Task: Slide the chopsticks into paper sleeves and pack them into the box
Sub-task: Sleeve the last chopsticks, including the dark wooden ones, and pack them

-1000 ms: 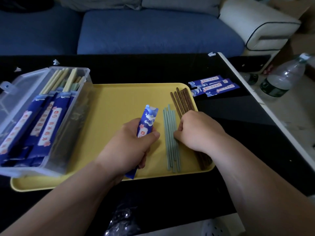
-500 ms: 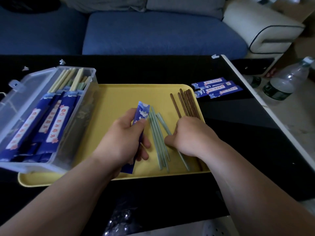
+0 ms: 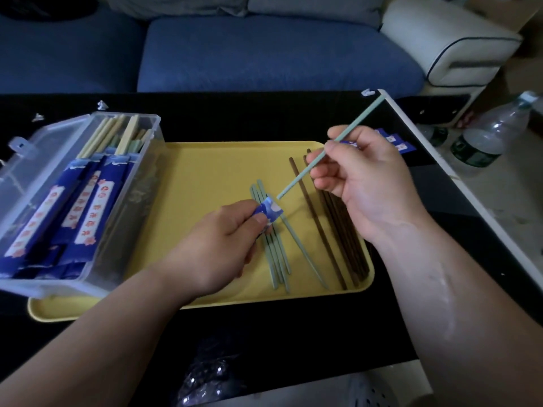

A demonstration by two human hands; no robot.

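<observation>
Right hand (image 3: 364, 183) had lifted a pinched green chopstick (image 3: 349, 132) off the tray (image 3: 211, 171); its tip was just beside the paper sleeve (image 3: 269, 211) that the left hand (image 3: 217, 245) gripped, so insertion seemed next.

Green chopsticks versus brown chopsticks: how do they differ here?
Colour: the green chopsticks are pale mint, the brown chopsticks dark.
Place: green lie in the middle of the tray by the left hand; brown lie along its right side, partly hidden by the right hand.
Use: the right hand pinches one green chopstick, tip aimed at the sleeve in the left hand; no brown one is held.
Both lie unsleeved on the tray.
</observation>
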